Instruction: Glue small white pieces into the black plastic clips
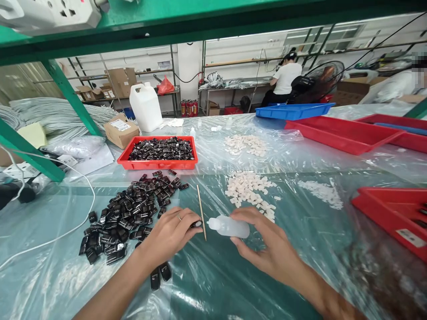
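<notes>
My left hand (175, 229) pinches a small black plastic piece (196, 224), its end facing right. In my right hand (263, 242) is a translucent squeeze bottle (231, 226), tilted on its side with the nozzle pointing left toward the black piece; the two are apart. Between them a thin wooden stick (200, 206) lies on the plastic-covered table. A heap of glossy black pieces (130, 213) spreads to the left of my left hand, and two more black pieces (160, 274) lie below it. Small off-white pieces (248, 189) are piled beyond my right hand.
Behind the heap stands a red tray (156, 165) full of black pieces. More off-white pieces (246, 145) and white bits (322, 192) lie farther off. Red trays (347, 133) and a blue tray (295, 111) sit right. A white cable (90, 191) crosses the left; a green frame (200, 26) spans above.
</notes>
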`<action>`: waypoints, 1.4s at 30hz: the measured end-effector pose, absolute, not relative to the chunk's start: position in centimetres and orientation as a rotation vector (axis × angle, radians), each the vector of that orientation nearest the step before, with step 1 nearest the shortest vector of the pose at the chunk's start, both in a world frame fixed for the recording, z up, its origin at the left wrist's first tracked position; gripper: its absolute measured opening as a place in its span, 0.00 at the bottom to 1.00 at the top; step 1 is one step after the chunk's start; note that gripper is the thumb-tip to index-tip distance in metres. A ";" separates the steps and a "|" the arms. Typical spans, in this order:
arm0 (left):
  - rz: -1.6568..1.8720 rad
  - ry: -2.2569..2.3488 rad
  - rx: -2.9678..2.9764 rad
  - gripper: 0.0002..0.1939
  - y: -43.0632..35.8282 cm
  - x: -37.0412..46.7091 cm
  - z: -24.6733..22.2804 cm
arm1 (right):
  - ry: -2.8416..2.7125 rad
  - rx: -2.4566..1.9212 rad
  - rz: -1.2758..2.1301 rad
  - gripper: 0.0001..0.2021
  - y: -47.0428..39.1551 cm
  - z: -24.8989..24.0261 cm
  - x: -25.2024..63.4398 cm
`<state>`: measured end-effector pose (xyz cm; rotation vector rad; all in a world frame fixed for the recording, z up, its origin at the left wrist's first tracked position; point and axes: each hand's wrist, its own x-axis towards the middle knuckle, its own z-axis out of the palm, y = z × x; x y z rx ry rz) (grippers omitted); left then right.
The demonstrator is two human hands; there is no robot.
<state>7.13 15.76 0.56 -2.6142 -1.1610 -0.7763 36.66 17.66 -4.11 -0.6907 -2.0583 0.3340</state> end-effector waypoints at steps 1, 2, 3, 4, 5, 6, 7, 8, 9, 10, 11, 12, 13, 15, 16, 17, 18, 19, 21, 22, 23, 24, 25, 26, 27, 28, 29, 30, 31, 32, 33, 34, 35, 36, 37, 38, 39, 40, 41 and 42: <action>-0.787 -1.147 -2.612 0.08 15.8 7.1 0.6 | -2.064 -0.679 0.322 0.22 17.7 -4.0 36.6; -0.795 -1.129 -2.610 0.08 15.8 7.1 0.7 | -2.067 -0.672 0.311 0.22 17.6 -3.9 36.6; -0.799 -1.109 -2.609 0.08 15.8 7.1 0.8 | -2.068 -0.666 0.300 0.22 17.6 -3.9 36.6; -0.801 -1.092 -2.605 0.07 15.9 7.1 0.9 | -2.067 -0.658 0.292 0.22 17.6 -3.8 36.6; -0.800 -1.079 -2.601 0.07 15.9 7.2 0.9 | -2.069 -0.652 0.286 0.22 17.5 -3.7 36.6; -0.797 -1.073 -2.596 0.07 15.9 7.2 1.0 | -2.069 -0.645 0.279 0.22 17.5 -3.6 36.6; -0.791 -1.073 -2.592 0.08 15.9 7.2 1.0 | -2.069 -0.640 0.271 0.22 17.5 -3.5 36.6; -0.789 -1.076 -2.588 0.08 15.9 7.3 1.0 | -2.072 -0.636 0.263 0.22 17.4 -3.4 36.6; -0.789 -1.078 -2.585 0.08 15.9 7.3 1.1 | -2.076 -0.632 0.252 0.22 17.4 -3.4 36.6; -0.791 -1.077 -2.582 0.08 15.9 7.3 1.1 | -2.082 -0.627 0.241 0.22 17.4 -3.3 36.6; -0.790 -1.074 -2.581 0.08 15.9 7.3 1.1 | -2.089 -0.621 0.230 0.22 17.5 -3.3 36.6; -0.790 -1.070 -2.579 0.08 15.9 7.3 1.2 | -2.095 -0.615 0.220 0.21 17.5 -3.3 36.6; -0.788 -1.066 -2.579 0.08 15.9 7.3 1.2 | -2.097 -0.613 0.210 0.21 17.5 -3.3 36.6; -0.781 -1.062 -2.579 0.08 15.8 7.3 1.3 | -2.092 -0.616 0.201 0.21 17.4 -3.2 36.6; -0.777 -1.058 -2.576 0.08 15.8 7.4 1.4 | -2.089 -0.621 0.202 0.21 17.3 -3.1 36.7; -0.771 -1.054 -2.568 0.08 15.8 7.4 1.4 | -2.088 -0.629 0.205 0.22 17.3 -3.1 36.7; -0.761 -1.053 -2.558 0.08 15.7 7.4 1.4 | -2.088 -0.633 0.208 0.24 17.1 -3.0 36.8; -0.748 -1.056 -2.549 0.08 15.7 7.5 1.4 | -2.089 -0.632 0.208 0.25 17.0 -2.9 36.9; -0.726 -1.067 -2.537 0.09 15.6 7.6 1.4 | -2.089 -0.613 0.201 0.28 16.7 -2.8 37.0; -0.725 -1.073 -2.534 0.09 15.5 7.6 1.4 | -2.084 -0.597 0.196 0.30 16.6 -2.8 37.0; -0.732 -1.078 -2.534 0.10 15.4 7.7 1.4 | -2.078 -0.577 0.189 0.31 16.4 -2.8 37.0; -0.746 -1.078 -2.533 0.10 15.4 7.7 1.4 | -2.074 -0.562 0.181 0.32 16.3 -2.8 37.0; -0.764 -1.074 -2.529 0.10 15.3 7.7 1.4 | -2.068 -0.560 0.173 0.32 16.2 -2.8 36.9; -0.781 -1.073 -2.524 0.10 15.2 7.8 1.4 | -2.061 -0.563 0.163 0.32 16.0 -2.8 36.8; -0.797 -1.070 -2.519 0.09 15.2 7.8 1.4 | -2.053 -0.567 0.153 0.31 15.9 -2.8 36.7; -0.811 -1.071 -2.517 0.09 15.1 7.9 1.3 | -2.039 -0.568 0.142 0.30 15.8 -2.7 36.7; -0.825 -1.074 -2.513 0.09 15.0 7.9 1.3 | -2.025 -0.563 0.134 0.28 15.7 -2.6 36.6; -0.839 -1.078 -2.509 0.08 15.0 8.0 1.3 | -2.010 -0.551 0.126 0.27 15.7 -2.5 36.6; -0.852 -1.080 -2.510 0.08 14.9 8.1 1.3 | -2.001 -0.535 0.119 0.25 15.6 -2.4 36.6; -0.862 -1.080 -2.515 0.08 14.9 8.1 1.3 | -1.998 -0.519 0.114 0.24 15.5 -2.3 36.6; -0.871 -1.081 -2.517 0.08 14.8 8.2 1.3 | -1.999 -0.510 0.113 0.24 15.5 -2.3 36.6; -0.878 -1.078 -2.519 0.08 14.8 8.2 1.3 | -2.003 -0.507 0.115 0.24 15.4 -2.2 36.6; -0.882 -1.074 -2.518 0.08 14.8 8.2 1.3 | -2.004 -0.505 0.116 0.24 15.4 -2.1 36.6; -0.881 -1.072 -2.515 0.08 14.7 8.3 1.3 | -2.003 -0.504 0.117 0.24 15.4 -2.1 36.7; -0.878 -1.070 -2.508 0.07 14.7 8.3 1.3 | -2.000 -0.500 0.115 0.24 15.3 -2.1 36.7; -0.871 -1.070 -2.505 0.07 14.8 8.3 1.4 | -1.997 -0.496 0.112 0.25 15.3 -2.1 36.7; -0.868 -1.067 -2.505 0.07 14.8 8.2 1.4 | -1.995 -0.490 0.107 0.25 15.3 -2.1 36.7; -0.865 -1.064 -2.509 0.07 14.8 8.2 1.4 | -1.996 -0.489 0.104 0.24 15.3 -2.1 36.7; -0.866 -1.061 -2.511 0.07 14.9 8.2 1.4 | -1.999 -0.490 0.099 0.24 15.3 -2.0 36.7; -0.869 -1.054 -2.515 0.07 14.9 8.2 1.5 | -2.001 -0.490 0.091 0.24 15.3 -2.0 36.7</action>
